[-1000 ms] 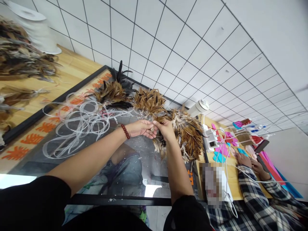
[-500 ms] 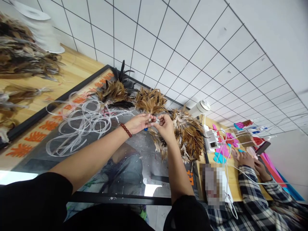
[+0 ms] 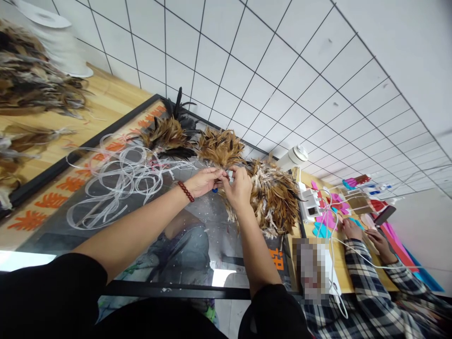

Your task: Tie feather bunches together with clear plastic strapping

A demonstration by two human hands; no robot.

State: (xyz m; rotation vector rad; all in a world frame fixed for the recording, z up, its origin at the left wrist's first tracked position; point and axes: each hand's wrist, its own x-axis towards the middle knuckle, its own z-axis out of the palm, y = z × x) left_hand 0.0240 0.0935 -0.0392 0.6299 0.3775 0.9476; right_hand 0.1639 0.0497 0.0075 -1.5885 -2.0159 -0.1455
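Small pale grey-white piece (image 3: 230,175) sits up at our fingertips, over the glossy dark tabletop with a black frame (image 3: 176,290). Our right hand (image 3: 240,188) seems to have it between thumb and bent fingers. Our left hand (image 3: 204,182) meets it from the other side, thumb and fingers drawn together, but we can't tell what, if anything, they're pinching. Tiny blue bit (image 3: 214,190) pokes out just below.

We'd guess the piece weighs next to nothing and slips easily; stiff or soft, no idea from here. We'd take it by the edges with fingertips, no hard squeezing.

Around it: fluffy golden-brown feather bundle (image 3: 221,145) just beyond, bigger brown-and-cream feather pile (image 3: 278,197) to our right, loopy translucent plastic-looking ribbon (image 3: 144,180) to our left. Those feathers look soft and bendable, so we'd grab them by the quills.
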